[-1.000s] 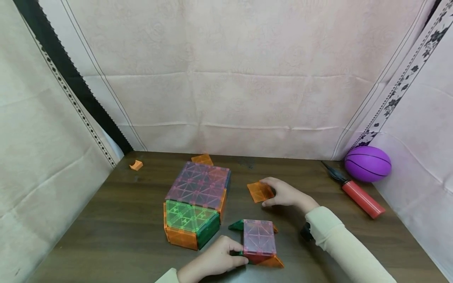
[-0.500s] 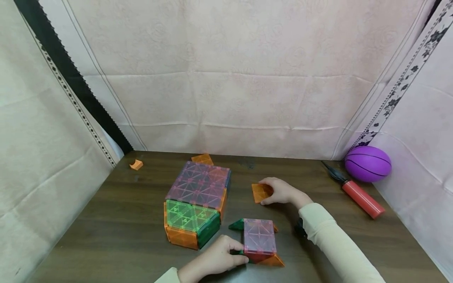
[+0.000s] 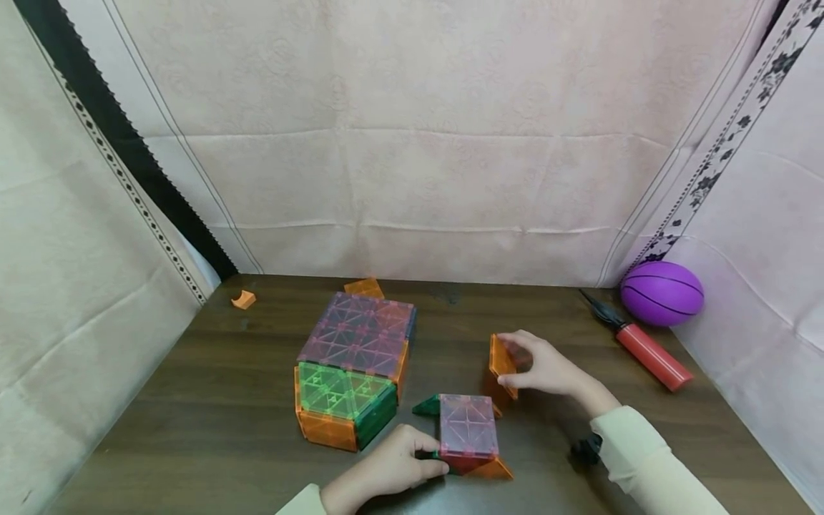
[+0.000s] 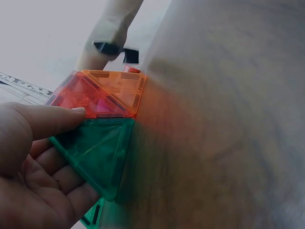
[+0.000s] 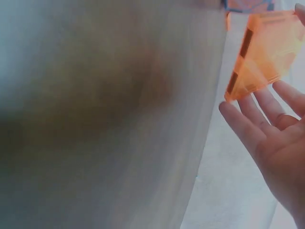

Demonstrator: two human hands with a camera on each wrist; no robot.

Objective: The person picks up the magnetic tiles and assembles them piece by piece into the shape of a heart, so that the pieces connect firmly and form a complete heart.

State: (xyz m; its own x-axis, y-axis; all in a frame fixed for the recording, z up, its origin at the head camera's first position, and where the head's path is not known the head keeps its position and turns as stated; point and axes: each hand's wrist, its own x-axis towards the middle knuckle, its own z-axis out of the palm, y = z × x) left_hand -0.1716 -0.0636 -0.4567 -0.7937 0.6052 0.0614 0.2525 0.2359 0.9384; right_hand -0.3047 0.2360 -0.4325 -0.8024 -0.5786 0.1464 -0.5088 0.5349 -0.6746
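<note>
My left hand (image 3: 398,466) pinches a green triangular magnetic tile (image 4: 97,150) at the near left corner of a small tile structure. That structure has a pinkish-purple square tile (image 3: 468,427) on top. Red and orange triangles (image 4: 114,90) stand along its near side. Just beyond it, my right hand (image 3: 547,366) holds an orange square magnetic tile (image 3: 501,361) on edge, thumb and fingertips at its borders. In the right wrist view the orange tile appears tilted above the table. Another green piece (image 3: 427,406) juts from the structure's far left corner.
A larger block of purple, green and orange tiles (image 3: 347,390) stands to the left. Behind it lies an orange tile (image 3: 365,287). A small orange piece (image 3: 244,300) is at the far left. A red hand pump (image 3: 653,357) and purple ball (image 3: 663,293) sit at right.
My right hand has moved right and slightly nearer, turning the orange square tile from nearly flat to on edge. My left hand keeps its pinch on the green triangular tile.
</note>
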